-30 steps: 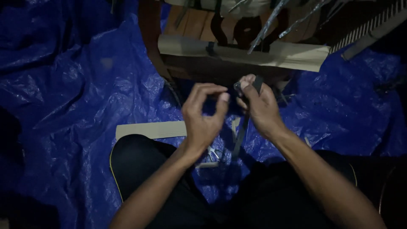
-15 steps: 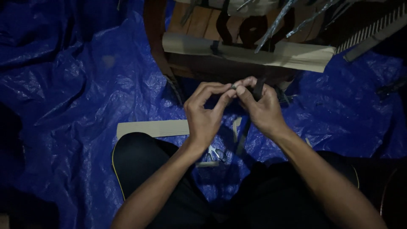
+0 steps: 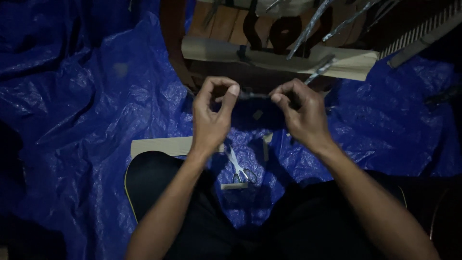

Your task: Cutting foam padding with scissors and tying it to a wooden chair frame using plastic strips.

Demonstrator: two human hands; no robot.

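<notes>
strip (image 3: pixel 253 96): dark, thin, narrow
state: stretched taut, pinched at both ends
pose: roughly level
place: spans between left hand (image 3: pixel 211 120) and right hand (image 3: pixel 303 115) fingertips

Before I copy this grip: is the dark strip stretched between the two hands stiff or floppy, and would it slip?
The dark strip looks thin and probably floppy: it spans straight only because the left hand and right hand pinch its ends. It seems light, since fingertips alone hold it. Slipperiness is hard to judge in this dim light.
</notes>
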